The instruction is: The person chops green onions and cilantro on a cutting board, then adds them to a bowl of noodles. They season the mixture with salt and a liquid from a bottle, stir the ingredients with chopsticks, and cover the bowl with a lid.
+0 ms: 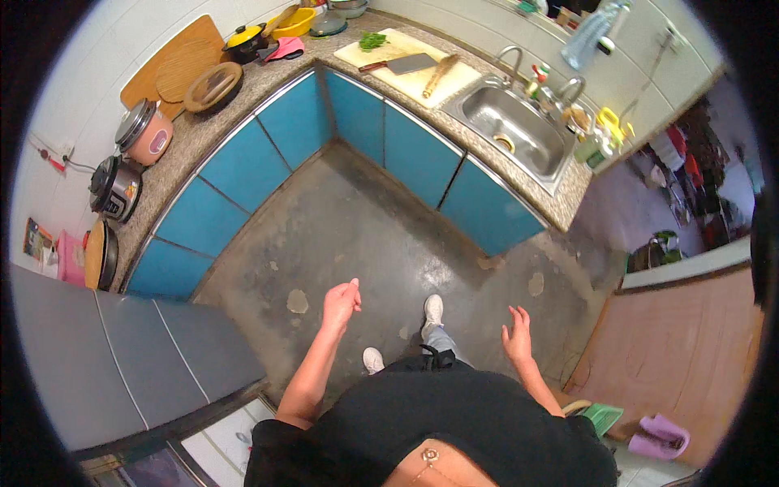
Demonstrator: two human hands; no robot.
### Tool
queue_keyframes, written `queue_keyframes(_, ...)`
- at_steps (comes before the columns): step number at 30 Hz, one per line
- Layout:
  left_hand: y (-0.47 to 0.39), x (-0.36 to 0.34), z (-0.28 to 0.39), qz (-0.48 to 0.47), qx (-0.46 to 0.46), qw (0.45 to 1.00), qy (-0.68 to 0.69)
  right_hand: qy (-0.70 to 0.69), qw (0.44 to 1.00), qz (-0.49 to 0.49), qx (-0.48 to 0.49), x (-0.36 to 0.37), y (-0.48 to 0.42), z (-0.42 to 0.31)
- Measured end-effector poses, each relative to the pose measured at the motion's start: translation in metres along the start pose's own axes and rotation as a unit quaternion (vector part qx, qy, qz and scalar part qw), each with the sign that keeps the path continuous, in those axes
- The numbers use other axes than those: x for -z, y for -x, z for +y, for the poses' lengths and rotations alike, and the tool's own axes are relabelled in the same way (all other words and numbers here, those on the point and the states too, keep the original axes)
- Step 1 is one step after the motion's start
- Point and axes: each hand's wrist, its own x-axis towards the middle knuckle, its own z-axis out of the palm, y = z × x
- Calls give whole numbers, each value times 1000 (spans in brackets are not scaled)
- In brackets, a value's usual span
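Note:
My left hand hangs in front of me over the grey floor, its fingers loosely curled and no object seen in it. On the other side, my right hand is held with fingers apart and nothing in it. Neither hand touches the counter. Beyond them on the stone counter lies a pale cutting board with a cleaver, chopped green vegetables and a long brown item I cannot name for certain. To their right is a steel sink with a curved faucet.
Blue cabinets run under the L-shaped counter, whose right corner juts out. A pink rice cooker and a dark electric cooker stand at the left. A grey refrigerator-like cabinet is near left; a brown door panel is at right.

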Motion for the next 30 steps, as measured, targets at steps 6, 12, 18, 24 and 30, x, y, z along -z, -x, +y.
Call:
queue_keyframes(6,-31,-23,16,127,40,984,118,17,984,-42,170,21,-211,-18)
queue_keyframes(12,-58,-24,23,176,32,966,186,-14,958,-47,281,-18,-422,-121)
queue_keyframes(18,-135,12,42,220,38,951,214,-148,946,-100,270,-85,-561,-275)
queue_keyframes(24,-284,50,139,158,-8,972,172,-159,966,-38,201,-158,-719,-394)
queue_keyframes(30,-435,59,275,45,-52,997,25,-123,977,-71,162,-210,-839,-417)
